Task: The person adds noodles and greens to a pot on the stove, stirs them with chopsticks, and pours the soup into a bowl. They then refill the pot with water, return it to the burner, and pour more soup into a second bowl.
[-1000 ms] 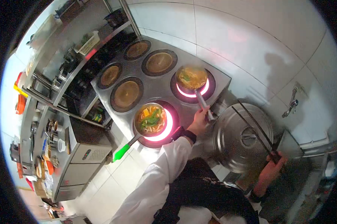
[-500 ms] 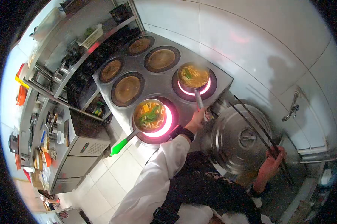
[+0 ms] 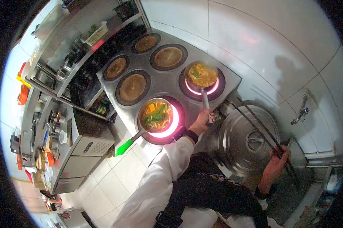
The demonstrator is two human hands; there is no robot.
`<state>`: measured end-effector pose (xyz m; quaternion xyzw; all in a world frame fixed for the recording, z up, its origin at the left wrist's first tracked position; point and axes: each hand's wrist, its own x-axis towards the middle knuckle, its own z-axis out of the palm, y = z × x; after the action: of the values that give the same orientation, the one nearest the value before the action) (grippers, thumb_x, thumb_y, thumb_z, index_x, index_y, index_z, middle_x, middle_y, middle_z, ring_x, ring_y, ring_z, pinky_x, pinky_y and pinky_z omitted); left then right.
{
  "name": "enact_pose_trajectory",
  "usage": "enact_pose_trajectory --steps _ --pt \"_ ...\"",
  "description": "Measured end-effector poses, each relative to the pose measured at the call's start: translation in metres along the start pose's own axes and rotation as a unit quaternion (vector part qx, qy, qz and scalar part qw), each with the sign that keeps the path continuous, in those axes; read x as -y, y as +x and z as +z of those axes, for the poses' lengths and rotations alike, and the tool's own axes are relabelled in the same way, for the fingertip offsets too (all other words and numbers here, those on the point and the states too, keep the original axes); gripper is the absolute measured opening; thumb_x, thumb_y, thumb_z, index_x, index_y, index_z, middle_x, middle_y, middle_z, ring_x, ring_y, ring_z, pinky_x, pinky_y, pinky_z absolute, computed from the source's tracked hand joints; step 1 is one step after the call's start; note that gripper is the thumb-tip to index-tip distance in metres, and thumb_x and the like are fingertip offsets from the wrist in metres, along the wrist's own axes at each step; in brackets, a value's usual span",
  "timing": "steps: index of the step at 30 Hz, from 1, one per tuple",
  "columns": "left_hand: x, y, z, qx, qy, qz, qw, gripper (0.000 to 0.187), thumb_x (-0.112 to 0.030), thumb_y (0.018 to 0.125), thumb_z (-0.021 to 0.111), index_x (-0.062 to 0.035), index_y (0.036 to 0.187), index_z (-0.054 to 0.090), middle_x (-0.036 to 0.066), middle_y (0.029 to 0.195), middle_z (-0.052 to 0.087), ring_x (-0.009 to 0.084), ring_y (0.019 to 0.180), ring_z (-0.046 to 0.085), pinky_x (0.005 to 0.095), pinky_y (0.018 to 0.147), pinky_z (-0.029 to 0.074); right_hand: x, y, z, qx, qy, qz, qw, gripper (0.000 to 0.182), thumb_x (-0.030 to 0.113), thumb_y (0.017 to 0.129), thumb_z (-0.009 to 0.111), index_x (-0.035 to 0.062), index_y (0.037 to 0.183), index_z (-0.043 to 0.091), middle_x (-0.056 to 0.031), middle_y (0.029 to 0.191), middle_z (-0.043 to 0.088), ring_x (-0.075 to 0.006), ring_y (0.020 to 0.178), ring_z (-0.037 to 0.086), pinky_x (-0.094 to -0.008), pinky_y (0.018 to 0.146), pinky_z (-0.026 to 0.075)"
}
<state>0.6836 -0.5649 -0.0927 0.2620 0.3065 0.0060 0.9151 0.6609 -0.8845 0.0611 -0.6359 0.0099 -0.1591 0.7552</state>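
My left hand (image 3: 203, 122) is closed around the metal handle of a saucepan (image 3: 202, 76). The pan sits on a glowing burner (image 3: 214, 91) and holds noodles in yellowish broth with some greens. In my right hand (image 3: 277, 161) is a pair of long dark chopsticks (image 3: 261, 133), tips pointing up and left over a large pot lid (image 3: 240, 138). A second saucepan (image 3: 155, 115), with a green-sleeved handle (image 3: 124, 148), rests on another glowing burner (image 3: 175, 121). It contains noodles, greens and a yellow square piece in orange-red broth.
Several unlit round hotplates (image 3: 168, 57) are on the steel stove top (image 3: 150, 85). A wall tap (image 3: 301, 112) is at the right. On the left are metal shelves (image 3: 70, 81) with a white basket (image 3: 94, 34), and a counter cabinet (image 3: 89, 152) with containers.
The view has shifted slightly, so the stove and pans appear a little farther right. Both hands keep their grips, on the saucepan handle and on the chopsticks.
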Motion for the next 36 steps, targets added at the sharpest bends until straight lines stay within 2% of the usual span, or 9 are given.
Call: enact_pose_trajectory --steps 6,8,11,14,20,21,25,27,36 --pt "0.006 -0.004 -0.001 0.035 0.009 -0.032 0.999 0.015 -0.015 0.083 0.050 -0.0084 0.072 0.042 0.000 0.061 0.045 0.0109 0.049 0.044 0.0221 0.047 0.042 0.001 0.002 0.006 0.034 0.023 0.012 0.999 0.028 0.032 0.090 0.039 0.0061 0.096 0.048 -0.0069 0.090 0.053 -0.0139 0.077 0.051 -0.0267 0.064 0.041" --pt "0.008 -0.015 0.005 0.087 -0.042 0.018 0.995 0.018 -0.017 0.082 0.051 -0.0102 0.069 0.042 -0.001 0.057 0.045 0.0103 0.046 0.044 0.0217 0.047 0.042 -0.005 0.008 0.005 0.046 0.015 0.005 0.999 0.029 0.032 0.090 0.038 0.0061 0.095 0.048 -0.0067 0.090 0.052 -0.0140 0.076 0.051 -0.0266 0.064 0.040" --pt "0.009 -0.013 0.001 0.076 -0.013 0.020 0.997 0.019 -0.018 0.082 0.052 -0.0114 0.067 0.042 -0.002 0.054 0.043 0.0105 0.043 0.044 0.0224 0.045 0.042 -0.019 0.013 -0.003 0.029 0.059 0.059 0.996 0.029 0.033 0.090 0.037 0.0059 0.095 0.048 -0.0061 0.087 0.052 -0.0142 0.079 0.050 -0.0267 0.066 0.040" --pt "0.005 -0.014 0.005 0.071 -0.067 -0.021 0.995 0.020 -0.019 0.082 0.053 -0.0118 0.067 0.042 -0.002 0.053 0.044 0.0105 0.042 0.044 0.0215 0.043 0.041 -0.011 0.015 -0.003 0.052 -0.053 0.035 0.997 0.031 0.034 0.090 0.036 0.0055 0.096 0.047 -0.0061 0.086 0.051 -0.0146 0.084 0.049 -0.0288 0.070 0.040" --pt "0.003 -0.019 0.009 0.021 -0.065 -0.048 0.996 0.016 -0.019 0.083 0.053 -0.0124 0.072 0.043 -0.004 0.053 0.042 0.0080 0.042 0.041 0.0203 0.039 0.037 0.005 0.008 0.024 0.025 -0.066 0.022 0.997 0.030 0.032 0.090 0.038 0.0045 0.098 0.048 -0.0074 0.088 0.052 -0.0157 0.083 0.048 -0.0310 0.076 0.037" --pt "0.002 -0.019 0.010 0.011 -0.078 -0.054 0.995 0.016 -0.019 0.083 0.053 -0.0124 0.072 0.043 -0.004 0.053 0.041 0.0078 0.042 0.040 0.0206 0.039 0.037 0.000 0.015 0.018 0.039 -0.015 0.048 0.998 0.029 0.030 0.090 0.038 0.0045 0.098 0.048 -0.0072 0.088 0.052 -0.0156 0.083 0.048 -0.0299 0.075 0.037" --pt "0.002 -0.020 0.005 0.052 -0.079 -0.055 0.994 0.016 -0.019 0.083 0.053 -0.0125 0.073 0.042 -0.005 0.055 0.040 0.0068 0.042 0.037 0.0200 0.040 0.035 0.003 0.013 0.018 0.089 0.061 0.055 0.993 0.026 0.027 0.091 0.038 0.0050 0.098 0.049 -0.0063 0.088 0.052 -0.0148 0.081 0.048 -0.0275 0.072 0.038" --pt "0.005 -0.019 0.004 0.077 -0.062 -0.029 0.995 0.018 -0.018 0.081 0.055 -0.0138 0.069 0.043 -0.009 0.055 0.038 0.0017 0.043 0.036 0.0169 0.041 0.036 -0.006 0.018 0.003 0.075 0.042 0.054 0.995 0.025 0.027 0.091 0.038 0.0053 0.097 0.049 -0.0060 0.087 0.052 -0.0143 0.081 0.048 -0.0271 0.071 0.038" --pt "0.000 -0.021 0.007 0.054 -0.077 -0.060 0.994 0.015 -0.013 0.083 0.053 -0.0112 0.079 0.038 -0.006 0.057 0.039 0.0040 0.042 0.036 0.0186 0.040 0.034 -0.011 0.014 0.000 0.017 0.066 0.071 0.995 0.024 0.028 0.091 0.038 0.0066 0.098 0.048 -0.0047 0.085 0.052 -0.0132 0.078 0.048 -0.0274 0.069 0.038"
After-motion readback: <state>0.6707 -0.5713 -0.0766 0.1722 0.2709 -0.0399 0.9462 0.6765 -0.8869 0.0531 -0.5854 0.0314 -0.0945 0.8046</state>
